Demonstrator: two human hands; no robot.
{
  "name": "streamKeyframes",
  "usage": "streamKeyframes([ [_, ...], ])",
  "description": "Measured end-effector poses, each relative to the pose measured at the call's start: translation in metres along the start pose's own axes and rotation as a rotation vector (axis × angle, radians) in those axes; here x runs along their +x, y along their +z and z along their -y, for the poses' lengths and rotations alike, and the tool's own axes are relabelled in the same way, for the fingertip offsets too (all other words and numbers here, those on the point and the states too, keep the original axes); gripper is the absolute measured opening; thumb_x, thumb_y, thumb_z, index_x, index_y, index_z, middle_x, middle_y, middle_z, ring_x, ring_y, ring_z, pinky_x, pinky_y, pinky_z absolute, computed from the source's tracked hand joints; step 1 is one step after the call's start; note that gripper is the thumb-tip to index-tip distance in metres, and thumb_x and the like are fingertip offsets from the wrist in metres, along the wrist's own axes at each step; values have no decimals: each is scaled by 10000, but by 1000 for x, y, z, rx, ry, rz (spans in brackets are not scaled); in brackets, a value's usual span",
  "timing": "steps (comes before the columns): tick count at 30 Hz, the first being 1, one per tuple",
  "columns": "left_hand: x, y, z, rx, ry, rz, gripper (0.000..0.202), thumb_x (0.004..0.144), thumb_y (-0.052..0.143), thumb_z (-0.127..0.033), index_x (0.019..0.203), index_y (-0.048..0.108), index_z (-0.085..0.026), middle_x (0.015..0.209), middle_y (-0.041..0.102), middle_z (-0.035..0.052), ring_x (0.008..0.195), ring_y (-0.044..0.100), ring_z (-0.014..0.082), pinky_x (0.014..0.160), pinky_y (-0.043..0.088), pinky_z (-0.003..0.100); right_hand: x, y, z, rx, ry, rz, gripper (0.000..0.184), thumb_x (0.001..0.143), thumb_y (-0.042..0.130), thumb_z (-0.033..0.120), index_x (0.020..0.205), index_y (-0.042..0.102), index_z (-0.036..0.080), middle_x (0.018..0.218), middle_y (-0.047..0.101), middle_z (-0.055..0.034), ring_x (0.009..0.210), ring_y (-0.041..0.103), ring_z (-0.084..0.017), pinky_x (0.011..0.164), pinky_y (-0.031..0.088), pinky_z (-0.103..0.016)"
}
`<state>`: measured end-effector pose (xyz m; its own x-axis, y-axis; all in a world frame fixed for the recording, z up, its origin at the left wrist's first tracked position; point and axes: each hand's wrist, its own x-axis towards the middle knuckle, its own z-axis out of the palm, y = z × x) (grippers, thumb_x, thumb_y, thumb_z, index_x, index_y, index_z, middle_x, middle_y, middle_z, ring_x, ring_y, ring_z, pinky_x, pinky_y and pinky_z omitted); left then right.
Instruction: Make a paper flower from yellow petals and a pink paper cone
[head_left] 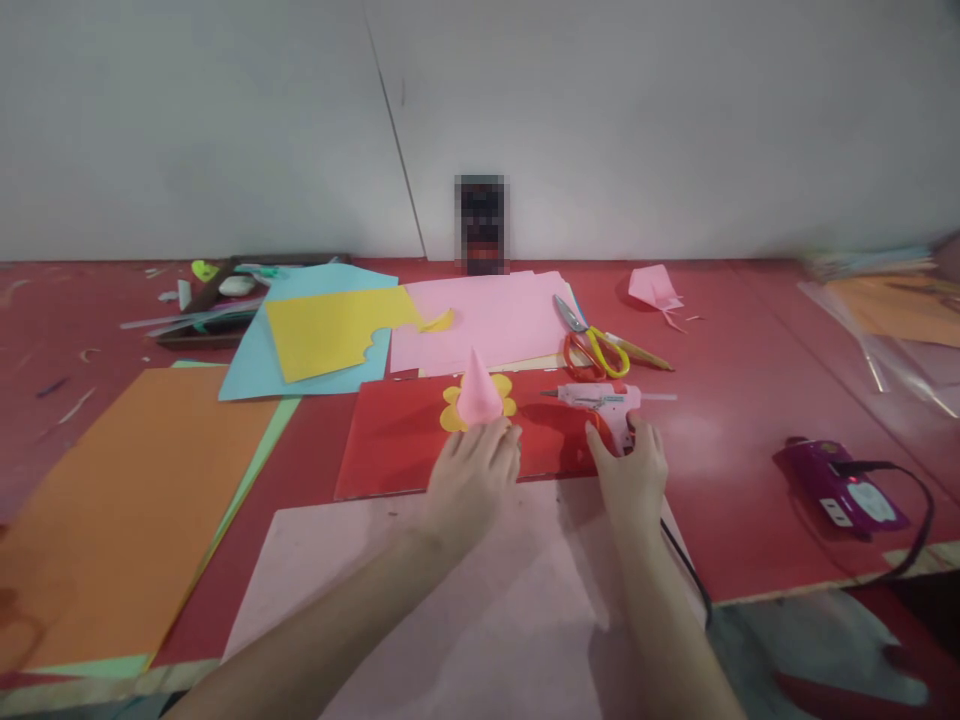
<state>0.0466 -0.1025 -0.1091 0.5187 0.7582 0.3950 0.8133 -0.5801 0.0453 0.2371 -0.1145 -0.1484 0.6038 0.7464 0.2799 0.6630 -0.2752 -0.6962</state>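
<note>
A pink paper cone (478,392) stands upright over yellow paper petals (453,417) on a red board (397,440). My left hand (476,470) reaches to the cone's near base with bent fingers; its fingertips are partly hidden, so whether it grips the cone does not show. On the right, my right hand (634,465) has thumb and fingers around the handle of a pink hot glue gun (600,398). The gun's nozzle points left toward the cone, and a clear glue stick (660,397) pokes out of its back.
Scissors (592,340) lie behind the glue gun on pink sheets (480,320). Yellow (322,335), blue (247,370) and orange paper (135,480) lie to the left. A purple power socket (844,490) with a black cable sits right. A dark phone-like object (482,225) leans against the wall.
</note>
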Motion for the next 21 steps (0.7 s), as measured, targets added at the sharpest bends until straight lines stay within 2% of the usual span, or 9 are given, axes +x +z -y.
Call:
streamKeyframes([
  [3,16,-19,20,-6,-138,-327,159,822,511,-240,957,568,-180,913,640,80,838,567,215,712,417,346,-1,-1,1,10,22,27,515,699,587,471,1079,539,127,951,565,-103,804,535,-217,681,430,-317],
  [4,24,-25,26,-28,-180,-404,183,809,537,-253,973,554,-173,922,631,85,857,560,214,740,422,347,-1,-1,1,11,30,31,521,696,589,473,1084,537,130,954,564,-99,801,535,-214,683,430,-316],
  [5,32,-30,32,-63,-212,-431,217,801,553,-264,995,542,-169,929,621,86,877,554,210,768,424,348,-1,-1,1,11,37,33,525,691,591,475,1086,536,133,955,564,-96,798,534,-212,685,429,-315],
  [8,53,-37,42,-177,-317,-433,243,778,586,-300,990,548,-188,941,597,68,883,542,197,753,440,332,0,0,1,3,44,21,525,682,596,482,1075,544,138,953,567,-94,809,536,-215,699,427,-318],
  [10,61,-36,43,-235,-366,-402,171,777,587,-297,917,573,-200,917,599,46,821,543,176,710,444,311,0,1,0,3,36,13,522,682,592,488,1068,547,140,960,569,-100,817,536,-219,704,427,-320],
  [14,65,-36,42,-283,-392,-375,87,787,572,-277,783,599,-194,799,625,16,707,528,148,646,437,281,0,2,-2,-1,23,5,529,685,590,486,1077,541,133,972,573,-108,827,539,-226,708,429,-326],
  [21,67,-57,47,-308,-405,-430,80,791,564,-242,813,634,-210,793,653,-3,696,548,131,644,437,259,0,1,-1,6,45,14,532,692,593,483,1082,541,125,962,577,-104,821,541,-219,725,430,-325],
])
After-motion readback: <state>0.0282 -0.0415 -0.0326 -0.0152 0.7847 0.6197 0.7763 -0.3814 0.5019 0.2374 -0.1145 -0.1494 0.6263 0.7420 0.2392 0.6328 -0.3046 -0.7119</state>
